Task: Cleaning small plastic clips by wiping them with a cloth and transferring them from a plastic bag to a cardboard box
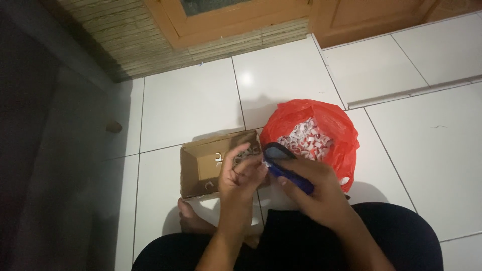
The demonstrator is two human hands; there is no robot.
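My right hand (pixel 314 193) grips a blue-handled tool (pixel 286 168) with a dark head, held over the floor in front of me. My left hand (pixel 241 175) is raised beside the tool's head, fingers curled together on a small piece too small to make out. Just behind the hands sits an open brown cardboard box (pixel 198 168) with a few small white clips inside. To its right stands an open red plastic bag (pixel 334 130) filled with several small white clips (pixel 306 140).
I sit on a white tiled floor (pixel 191 105) with my dark-clothed knees at the bottom and a bare foot (pixel 193 218) under the box. A wooden door frame (pixel 241 20) and woven mat are at the back. A dark wall runs along the left.
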